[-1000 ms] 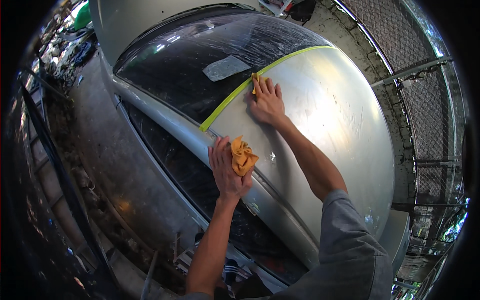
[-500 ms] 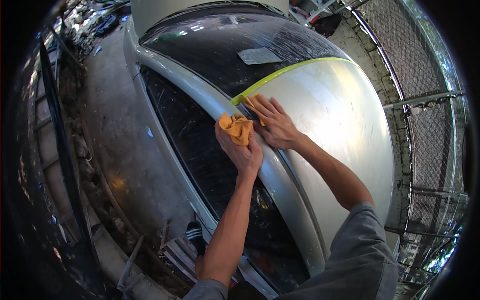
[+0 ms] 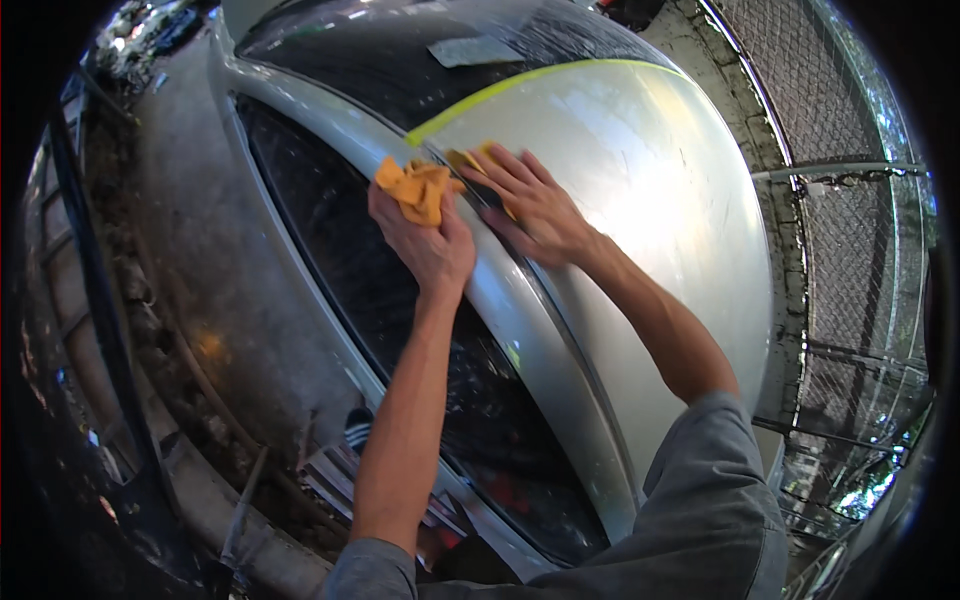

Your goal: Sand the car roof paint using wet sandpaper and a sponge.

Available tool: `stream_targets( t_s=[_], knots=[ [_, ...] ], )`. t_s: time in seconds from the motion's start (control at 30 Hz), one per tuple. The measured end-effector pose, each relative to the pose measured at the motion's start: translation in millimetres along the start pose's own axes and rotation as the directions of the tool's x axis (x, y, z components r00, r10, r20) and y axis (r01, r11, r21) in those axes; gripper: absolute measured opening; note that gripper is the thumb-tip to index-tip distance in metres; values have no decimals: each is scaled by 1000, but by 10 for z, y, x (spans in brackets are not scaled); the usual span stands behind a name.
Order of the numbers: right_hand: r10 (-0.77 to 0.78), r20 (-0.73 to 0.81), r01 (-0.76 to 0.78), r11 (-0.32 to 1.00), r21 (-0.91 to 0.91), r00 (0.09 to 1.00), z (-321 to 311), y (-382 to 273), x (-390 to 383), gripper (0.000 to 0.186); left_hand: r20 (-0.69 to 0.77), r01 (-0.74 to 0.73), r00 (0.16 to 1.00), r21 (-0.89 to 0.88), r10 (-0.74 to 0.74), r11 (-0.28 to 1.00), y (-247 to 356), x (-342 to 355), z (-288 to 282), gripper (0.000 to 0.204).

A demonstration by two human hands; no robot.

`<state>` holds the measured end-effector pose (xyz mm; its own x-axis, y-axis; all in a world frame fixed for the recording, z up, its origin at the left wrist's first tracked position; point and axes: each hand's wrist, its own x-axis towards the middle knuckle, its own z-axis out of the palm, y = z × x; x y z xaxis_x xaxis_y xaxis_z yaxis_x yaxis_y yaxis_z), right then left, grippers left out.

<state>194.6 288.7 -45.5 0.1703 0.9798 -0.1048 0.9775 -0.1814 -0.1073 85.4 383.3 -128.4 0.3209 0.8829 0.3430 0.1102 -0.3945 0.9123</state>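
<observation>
A crumpled orange cloth [image 3: 415, 190] is bunched in my left hand [image 3: 425, 248], just over the roof rail of a silver car. Beside it my right hand [image 3: 540, 212] presses a yellow cloth-like piece [image 3: 466, 160] against the edge of the silver roof [image 3: 655, 260], at the dark roof channel [image 3: 570, 318]. Most of that yellow piece is hidden under the fingers. Yellow-green masking tape [image 3: 520, 86] runs along the roof's border with the windshield, ending close to both hands.
Clear plastic film covers the dark windshield [image 3: 330, 50], where a grey sheet [image 3: 475, 51] lies. Dark side windows [image 3: 320, 230] are left of the rail. A chain-link fence [image 3: 860, 260] stands right of the car; concrete floor [image 3: 200, 230] and a metal frame [image 3: 95, 270] lie left.
The view has shifted, so the car sits higher and more to the left. My right hand has slid back along the channel, away from the tape's end. Both cloths stay in hand.
</observation>
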Motion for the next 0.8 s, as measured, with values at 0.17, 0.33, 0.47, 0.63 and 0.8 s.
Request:
stream_targets(
  t_s=[0.17, 0.33, 0.47, 0.63, 0.8],
  knots=[
    [81, -13, -82, 996, -36, 997, -87, 27, -543, 54, -21, -34, 999, -10, 34, 999, 67, 3, 99, 57],
    [85, -164, -98, 993, -71, 983, 89, -105, -363, 53, -11, -22, 1000, 40, 23, 999, -134, 106, 122, 61],
    [225, 17, -225, 974, 7, 974, -39, -641, -1845, 57, -27, 22, 999, 53, -21, 998, 47, 140, 16, 58],
    [191, -152, -200, 979, -44, 970, -64, -289, -889, 56, -37, 116, 993, 3, -116, 993, 239, 85, 126, 60],
    [239, -118, -235, 971, 40, 964, 137, -553, -1526, 56, -38, -11, 999, 55, 13, 998, 428, -1002, 13, 71]
  ],
)
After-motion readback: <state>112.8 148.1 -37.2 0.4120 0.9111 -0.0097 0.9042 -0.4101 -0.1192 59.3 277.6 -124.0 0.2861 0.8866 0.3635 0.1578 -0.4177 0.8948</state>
